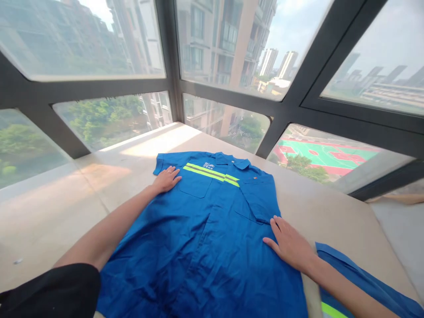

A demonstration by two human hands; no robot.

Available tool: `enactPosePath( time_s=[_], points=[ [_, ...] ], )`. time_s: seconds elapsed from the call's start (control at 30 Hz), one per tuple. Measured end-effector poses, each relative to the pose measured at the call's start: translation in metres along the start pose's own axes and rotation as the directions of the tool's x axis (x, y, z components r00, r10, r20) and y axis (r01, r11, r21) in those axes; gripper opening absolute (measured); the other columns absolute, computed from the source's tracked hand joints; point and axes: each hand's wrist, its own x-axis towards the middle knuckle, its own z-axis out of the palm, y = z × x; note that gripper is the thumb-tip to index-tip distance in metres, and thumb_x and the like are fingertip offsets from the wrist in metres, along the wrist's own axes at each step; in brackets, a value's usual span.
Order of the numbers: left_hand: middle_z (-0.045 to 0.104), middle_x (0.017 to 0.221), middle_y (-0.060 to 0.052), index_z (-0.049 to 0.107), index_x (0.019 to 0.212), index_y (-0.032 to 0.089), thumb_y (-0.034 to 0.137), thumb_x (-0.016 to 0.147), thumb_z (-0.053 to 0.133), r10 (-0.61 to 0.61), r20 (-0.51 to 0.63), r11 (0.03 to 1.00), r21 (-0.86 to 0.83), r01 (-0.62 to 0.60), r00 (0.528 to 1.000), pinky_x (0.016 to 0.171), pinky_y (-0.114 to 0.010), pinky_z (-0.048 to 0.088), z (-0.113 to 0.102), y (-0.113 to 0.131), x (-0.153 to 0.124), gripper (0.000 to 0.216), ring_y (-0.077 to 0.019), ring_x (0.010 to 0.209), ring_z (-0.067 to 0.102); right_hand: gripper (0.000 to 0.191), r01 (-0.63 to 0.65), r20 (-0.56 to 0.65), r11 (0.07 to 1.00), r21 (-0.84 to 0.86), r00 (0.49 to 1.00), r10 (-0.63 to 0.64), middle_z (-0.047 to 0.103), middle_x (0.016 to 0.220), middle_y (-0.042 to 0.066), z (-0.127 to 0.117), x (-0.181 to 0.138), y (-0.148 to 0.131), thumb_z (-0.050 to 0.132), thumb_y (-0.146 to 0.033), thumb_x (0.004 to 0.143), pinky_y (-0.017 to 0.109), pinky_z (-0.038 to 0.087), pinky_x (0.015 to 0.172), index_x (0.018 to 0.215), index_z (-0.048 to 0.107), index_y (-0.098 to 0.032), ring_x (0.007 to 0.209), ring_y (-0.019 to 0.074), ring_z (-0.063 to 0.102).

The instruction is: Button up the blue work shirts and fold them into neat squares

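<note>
A blue work shirt (202,225) with a yellow-green reflective stripe across the chest lies spread on a pale ledge, its collar pointing away from me. The sleeve on the right (260,198) is folded inward over the chest, covering one end of the stripe. My left hand (166,179) rests flat on the shirt near the left sleeve, fingers stretched out. On the right edge, just below the folded sleeve's cuff, lies my right hand (288,243) with its thumb apart from the fingers. Neither hand grips the cloth.
Another blue garment (357,278) with a reflective stripe lies at the lower right, partly under my right forearm. Dark-framed windows (174,66) meet in a corner behind the pale ledge (132,176). A small white scrap (17,261) is on the far left.
</note>
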Motion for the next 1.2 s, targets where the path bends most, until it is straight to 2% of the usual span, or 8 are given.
enactPosePath(
  time_s=[0.17, 0.23, 0.33, 0.47, 0.73, 0.9, 1.07, 1.2],
  points=[
    [0.036, 0.154, -0.022, 0.040, 0.147, 0.005, 0.048, 0.098, 0.031, -0.089, -0.051, 0.995, 0.044, 0.091, 0.995, 0.117, -0.046, 0.027, 0.010, 0.004, -0.029, 0.066, -0.0322, 0.145, 0.031, 0.039, -0.222, 0.446, 0.970, -0.096, 0.862, 0.242, 0.074, 0.095, 0.021, -0.075, 0.068, -0.041, 0.055, -0.050, 0.090, 0.051, 0.056, 0.072, 0.085, 0.076, -0.017, 0.090, 0.0397, 0.072],
    [0.035, 0.154, -0.023, 0.038, 0.148, 0.003, 0.048, 0.099, 0.030, -0.132, -0.115, 0.989, 0.056, 0.139, 0.985, 0.118, -0.047, 0.025, 0.019, 0.019, -0.042, 0.067, -0.0342, 0.146, 0.029, 0.041, -0.238, 0.346, 0.967, -0.086, 0.904, 0.253, 0.074, 0.095, 0.021, -0.094, 0.099, -0.079, 0.051, -0.049, 0.094, 0.048, 0.055, 0.071, 0.088, 0.075, -0.016, 0.092, 0.0388, 0.071],
    [0.037, 0.153, -0.023, 0.039, 0.147, 0.003, 0.048, 0.099, 0.028, -0.145, -0.187, 0.986, 0.058, 0.159, 0.972, 0.118, -0.048, 0.025, 0.028, 0.037, -0.059, 0.067, -0.0345, 0.145, 0.031, 0.041, -0.057, 0.065, 0.998, 0.035, 0.996, 0.054, 0.071, 0.105, 0.019, -0.097, 0.143, -0.146, 0.047, -0.048, 0.096, 0.041, 0.055, 0.076, 0.107, 0.069, -0.015, 0.098, 0.0327, 0.069],
    [0.039, 0.153, -0.022, 0.042, 0.145, 0.004, 0.049, 0.098, 0.032, -0.130, -0.207, 0.991, 0.015, 0.136, 0.970, 0.118, -0.048, 0.027, 0.028, 0.038, -0.068, 0.066, -0.0337, 0.144, 0.032, 0.052, 0.251, -0.137, 0.942, 0.224, 0.965, -0.225, 0.051, 0.142, 0.022, -0.070, 0.208, -0.217, 0.052, -0.046, 0.095, 0.043, 0.044, 0.104, 0.136, 0.053, -0.013, 0.131, 0.0314, 0.050],
    [0.053, 0.143, -0.017, 0.054, 0.133, 0.010, 0.042, 0.098, 0.038, -0.176, -0.227, 0.941, -0.324, 0.096, 0.958, 0.117, -0.041, 0.032, 0.017, 0.015, -0.077, 0.051, -0.0267, 0.138, 0.043, 0.068, 0.248, -0.114, 0.895, 0.370, 0.969, -0.221, 0.030, 0.156, 0.024, -0.016, 0.293, -0.259, 0.036, -0.049, 0.100, 0.051, 0.021, 0.118, 0.148, 0.035, 0.000, 0.147, 0.0343, 0.025],
    [0.047, 0.146, -0.019, 0.051, 0.131, 0.012, 0.035, 0.090, 0.049, -0.550, -0.341, 0.798, -0.484, 0.359, 0.762, 0.117, -0.046, 0.030, 0.003, -0.008, -0.064, 0.047, -0.0300, 0.140, 0.037, 0.070, 0.304, -0.197, 0.878, 0.369, 0.949, -0.245, 0.031, 0.156, 0.023, 0.003, 0.290, -0.258, 0.030, -0.054, 0.101, 0.053, 0.015, 0.119, 0.148, 0.037, -0.003, 0.148, 0.0333, 0.023],
    [0.065, 0.115, -0.015, 0.053, 0.117, 0.011, 0.045, 0.074, 0.069, -0.800, 0.029, 0.349, -0.790, 0.505, 0.599, 0.089, -0.037, 0.051, -0.016, -0.029, -0.018, 0.057, -0.0296, 0.112, 0.061, 0.070, 0.306, -0.206, 0.880, 0.363, 0.948, -0.245, 0.032, 0.156, 0.022, 0.003, 0.288, -0.258, 0.028, -0.056, 0.100, 0.053, 0.015, 0.119, 0.148, 0.038, -0.005, 0.147, 0.0329, 0.024],
    [0.063, 0.075, -0.004, 0.059, 0.080, 0.014, 0.039, 0.061, 0.079, -0.837, 0.119, 0.169, -0.872, 0.460, 0.533, 0.061, -0.029, 0.050, -0.029, -0.039, 0.019, 0.037, -0.0247, 0.082, 0.065, 0.071, 0.289, -0.208, 0.873, 0.393, 0.953, -0.222, 0.031, 0.156, 0.022, 0.001, 0.288, -0.258, 0.030, -0.055, 0.100, 0.051, 0.015, 0.120, 0.149, 0.036, -0.004, 0.147, 0.0324, 0.024]
  ],
)
